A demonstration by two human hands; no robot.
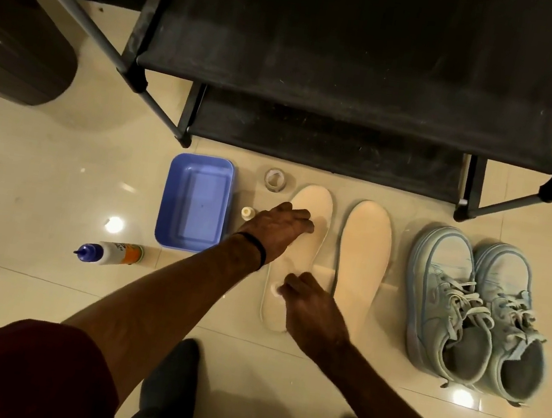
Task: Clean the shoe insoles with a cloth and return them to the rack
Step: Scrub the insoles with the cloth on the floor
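Two insoles flat on the floor tiles, just in front of the black shoe rack [354, 59]. Left hand [278, 232] spread flat, pressing down on the toe half of the left insole [318, 204]. Right hand [309, 308] pinching a small white cloth [275, 290] against the heel half of that same insole. Second insole [362, 257] lying just beside it, untouched. Pale blue sneakers [474, 310] off to the right, blue tub [195, 202] and a bottle [110, 252] on its side off to the left.
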